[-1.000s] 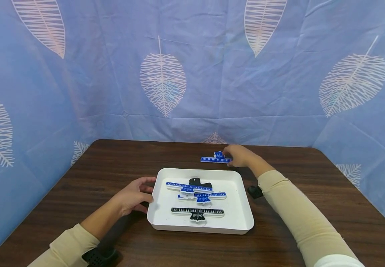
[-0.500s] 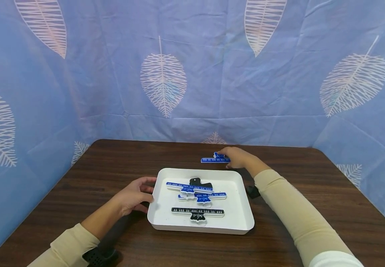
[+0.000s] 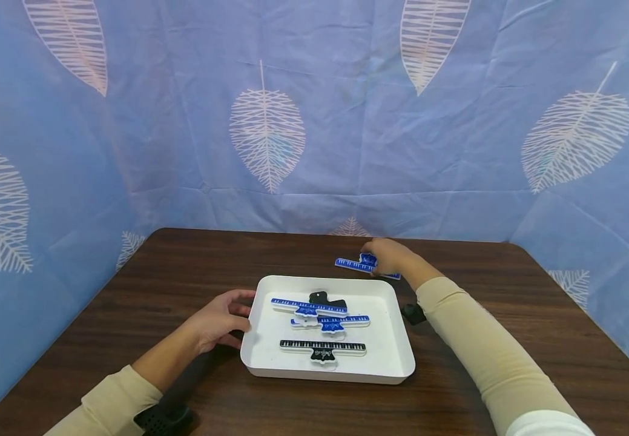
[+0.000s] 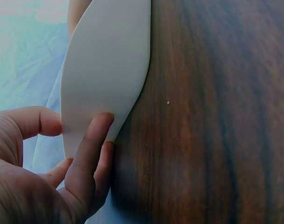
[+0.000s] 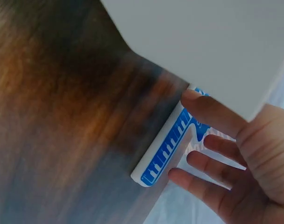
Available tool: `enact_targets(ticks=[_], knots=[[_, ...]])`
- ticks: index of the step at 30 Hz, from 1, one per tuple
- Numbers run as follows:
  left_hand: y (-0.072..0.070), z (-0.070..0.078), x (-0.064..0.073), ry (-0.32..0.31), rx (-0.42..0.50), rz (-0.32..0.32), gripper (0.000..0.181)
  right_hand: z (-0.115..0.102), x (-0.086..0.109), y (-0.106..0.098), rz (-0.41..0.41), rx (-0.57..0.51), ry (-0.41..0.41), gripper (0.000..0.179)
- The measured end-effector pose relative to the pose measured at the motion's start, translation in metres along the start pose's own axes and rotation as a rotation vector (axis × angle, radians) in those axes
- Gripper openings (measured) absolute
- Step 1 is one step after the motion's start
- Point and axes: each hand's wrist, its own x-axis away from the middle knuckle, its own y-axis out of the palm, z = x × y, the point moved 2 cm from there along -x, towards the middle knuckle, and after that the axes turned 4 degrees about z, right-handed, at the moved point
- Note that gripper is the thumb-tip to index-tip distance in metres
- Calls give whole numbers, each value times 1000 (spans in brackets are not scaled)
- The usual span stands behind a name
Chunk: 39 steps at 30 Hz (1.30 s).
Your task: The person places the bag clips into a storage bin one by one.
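Note:
My right hand (image 3: 393, 257) holds a blue sheet-music clip (image 3: 352, 264) printed with piano keys, behind the tray. In the right wrist view the thumb lies on the clip's bar (image 5: 163, 154) and the fingers are by its handle side. The clip lies slanted, right end nearer me; the hand covers part of it. At the left wall of a white tray (image 3: 325, 373), my left hand (image 3: 218, 321) rests with loosely extended fingers touching the outside. Two blue clips (image 3: 309, 306) overlap inside the tray, and a black clip (image 3: 322, 346) lies in front of them.
A second black clip (image 3: 327, 298) is partly covered by the blue ones at the tray's back. Brown wood table (image 3: 210, 260) surrounds the tray. A blue curtain (image 3: 341, 139) with white leaves hangs behind the table's far edge.
The blue clip behind the tray has turned from level to slanted and shifted slightly right and nearer. My right hand closed in on it; the left hand and tray stayed still.

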Motion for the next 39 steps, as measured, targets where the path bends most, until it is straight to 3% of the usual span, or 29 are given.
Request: enact_targets(ticks=[13,27,33,39], knots=[[0,-3,-1,26,30,-19,76,3,1,5,-11,-92,10,51],[2,-4,0,25,33,-3,76,11,10,12,91,-104,11,48],[2,-3,1,26,33,-6,76,16,16,10,132,-105,-16,48],[2,-4,1,28,34,-5,76,20,24,5,149,-129,9,50]])
